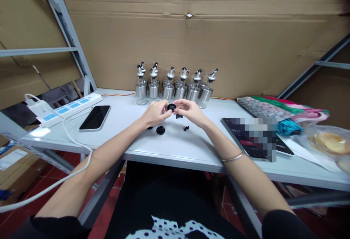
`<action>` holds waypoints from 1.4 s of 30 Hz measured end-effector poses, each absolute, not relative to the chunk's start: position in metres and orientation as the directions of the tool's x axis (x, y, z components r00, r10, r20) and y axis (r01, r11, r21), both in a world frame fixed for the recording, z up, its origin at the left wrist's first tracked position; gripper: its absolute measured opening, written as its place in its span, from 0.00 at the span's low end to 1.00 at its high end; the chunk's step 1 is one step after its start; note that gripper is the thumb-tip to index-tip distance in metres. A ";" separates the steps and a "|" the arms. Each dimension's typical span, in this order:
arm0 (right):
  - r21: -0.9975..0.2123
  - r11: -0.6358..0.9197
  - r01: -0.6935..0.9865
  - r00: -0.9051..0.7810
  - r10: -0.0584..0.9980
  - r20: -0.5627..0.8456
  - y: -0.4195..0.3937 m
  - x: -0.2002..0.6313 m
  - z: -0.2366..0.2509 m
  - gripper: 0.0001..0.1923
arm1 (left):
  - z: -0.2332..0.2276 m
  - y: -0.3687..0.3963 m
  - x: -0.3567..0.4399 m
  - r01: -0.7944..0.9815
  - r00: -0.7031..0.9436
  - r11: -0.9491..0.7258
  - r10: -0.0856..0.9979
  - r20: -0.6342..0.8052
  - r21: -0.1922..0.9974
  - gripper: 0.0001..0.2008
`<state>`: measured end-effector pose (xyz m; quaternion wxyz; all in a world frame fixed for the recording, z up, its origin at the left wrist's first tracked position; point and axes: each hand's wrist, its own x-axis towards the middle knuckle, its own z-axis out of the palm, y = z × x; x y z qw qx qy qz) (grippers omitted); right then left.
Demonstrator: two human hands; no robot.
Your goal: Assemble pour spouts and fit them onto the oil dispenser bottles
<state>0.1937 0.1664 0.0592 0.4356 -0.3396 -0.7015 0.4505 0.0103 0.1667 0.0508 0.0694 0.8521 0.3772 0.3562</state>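
Grip shared between left hand (155,114) and right hand (190,112), both closed on a black round part (171,107), one hand at each side of it. Part is held up above the middle of a pale table (175,147), near the bottles. Right wrist side: silver bangle (232,157) on the forearm.

Just below the hands, loose on the tabletop: second black disc (160,130), lying near the left hand; dark piece (150,127) beside it, mostly hidden by that hand. Under the right hand, a small black fitting (179,116); nearer the table's front edge, tiny black bits (186,128), too small to make out.

Beyond the hands: glass bottles (167,92) with metal sleeves, six in the front row, more behind, partly hidden. All upright. Silver pourers with black tips on top.

Left end of table: phone (95,118), screen dark, near a white power strip (69,109); white cable (78,145) runs over the table edge. Right end: dark-screened device (235,133), partly pixelated; patterned cloth (273,109) behind; clear bag (328,140) with something round and yellowish inside. Cardboard (175,38) backs everything.
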 end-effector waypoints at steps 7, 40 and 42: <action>-0.894 0.430 0.126 -0.389 0.850 0.354 0.165 0.191 0.059 0.15 | 0.052 0.165 0.009 0.606 0.485 -0.703 0.698 0.528 0.373 0.09; -0.865 0.500 -0.040 -0.328 0.811 0.484 0.156 0.189 0.068 0.18 | 0.050 0.158 0.010 0.492 0.429 -0.838 0.469 0.772 0.235 0.10; -0.867 0.497 -0.033 -0.316 0.818 0.480 0.156 0.189 0.067 0.19 | 0.049 0.158 0.010 0.437 0.427 -0.864 0.443 0.788 0.249 0.12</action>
